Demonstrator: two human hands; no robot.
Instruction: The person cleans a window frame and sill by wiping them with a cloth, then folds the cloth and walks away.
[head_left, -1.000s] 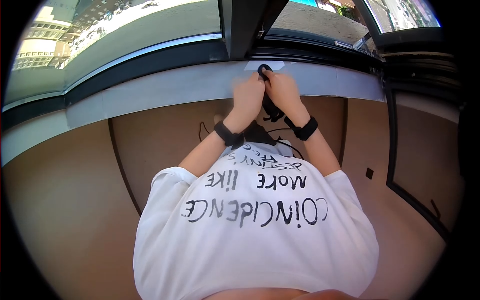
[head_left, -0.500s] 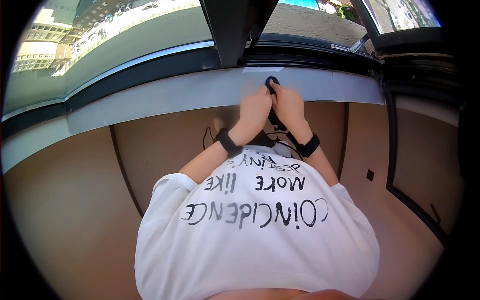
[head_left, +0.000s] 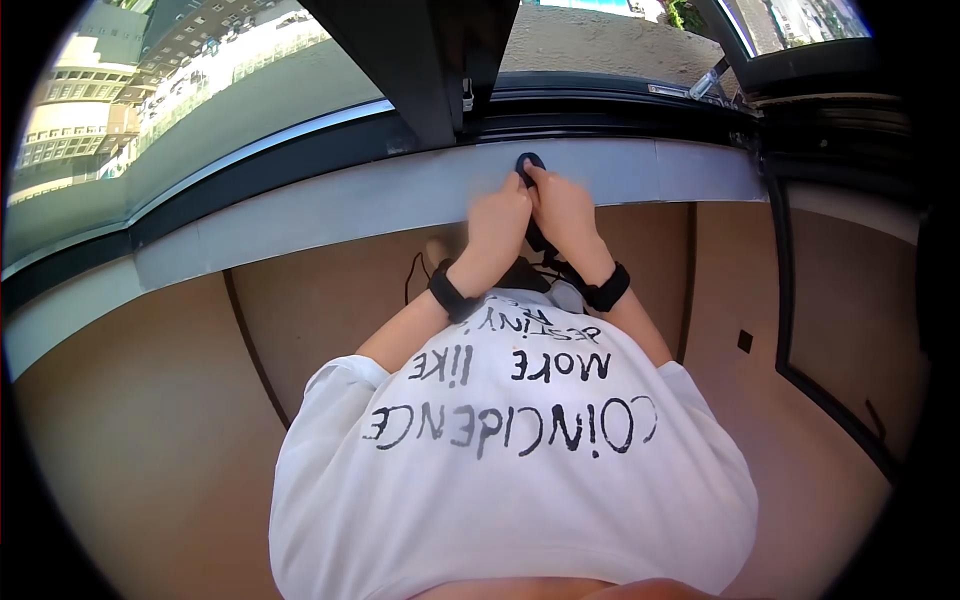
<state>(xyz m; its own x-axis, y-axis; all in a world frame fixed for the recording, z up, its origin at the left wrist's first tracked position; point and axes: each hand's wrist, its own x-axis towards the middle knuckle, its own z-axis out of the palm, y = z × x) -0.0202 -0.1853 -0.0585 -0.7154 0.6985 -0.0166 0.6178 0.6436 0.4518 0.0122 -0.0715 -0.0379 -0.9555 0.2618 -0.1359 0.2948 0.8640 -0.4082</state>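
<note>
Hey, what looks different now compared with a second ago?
In the view, the dark window post sits farther left, while the left hand, right hand and sill sit slightly lower; the head-worn camera itself seems to have shifted. Nothing was visibly picked up or let go: both hands still hold the same dark object.

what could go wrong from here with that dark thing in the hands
The dark item might slip from the grip of the left hand and right hand and drop past the edge of the sill, since part of it hangs below. The window beyond looks open, so a fumble forward could possibly send it outside.
</note>
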